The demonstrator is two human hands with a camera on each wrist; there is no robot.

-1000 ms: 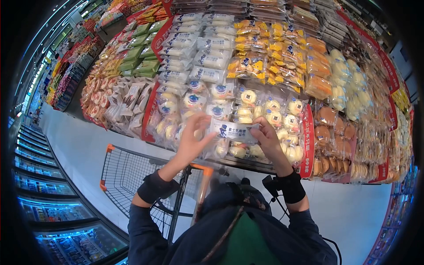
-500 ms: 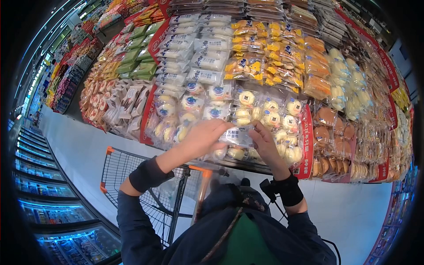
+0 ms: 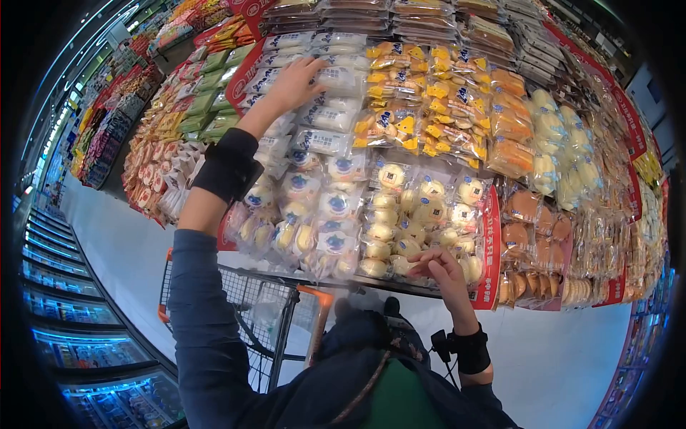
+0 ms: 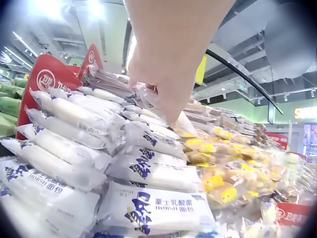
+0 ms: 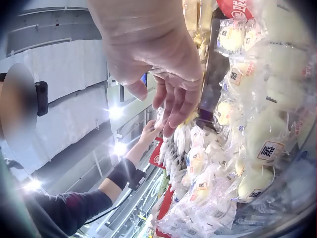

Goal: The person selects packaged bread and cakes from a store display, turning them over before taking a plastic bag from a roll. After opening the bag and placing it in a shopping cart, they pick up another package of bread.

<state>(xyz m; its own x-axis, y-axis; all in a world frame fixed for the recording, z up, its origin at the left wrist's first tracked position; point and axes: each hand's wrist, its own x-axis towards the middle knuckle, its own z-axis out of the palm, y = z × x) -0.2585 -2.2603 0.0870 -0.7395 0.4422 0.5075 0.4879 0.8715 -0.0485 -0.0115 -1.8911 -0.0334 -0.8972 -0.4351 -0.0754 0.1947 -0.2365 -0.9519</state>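
My left hand (image 3: 293, 87) reaches over the rows of white-wrapped bread packets (image 3: 321, 139), toward the upper part of the pile. In the left wrist view its fingers pinch a bread packet's clear wrapper (image 4: 145, 94); most of that packet is hidden by the hand. Blue lettering marks the white bread packets (image 4: 158, 210) stacked below it. Near the display's front edge, my right hand (image 3: 443, 273) hovers with nothing in it, over bagged pale round buns (image 3: 382, 214). In the right wrist view the fingers of that hand (image 5: 173, 94) hang loosely curled.
Yellow-printed bread bags (image 3: 389, 125) fill the rows to the right of the white packets. Red divider boards (image 3: 487, 250) separate sections. A shopping cart (image 3: 236, 286) stands below the front edge at left, and lit freezers (image 3: 93, 354) line the far left.
Both hands held a white bread packet between them earlier. The left hand has moved up and left with it to the white packets' pile; the right hand has let go and dropped slightly toward the edge.
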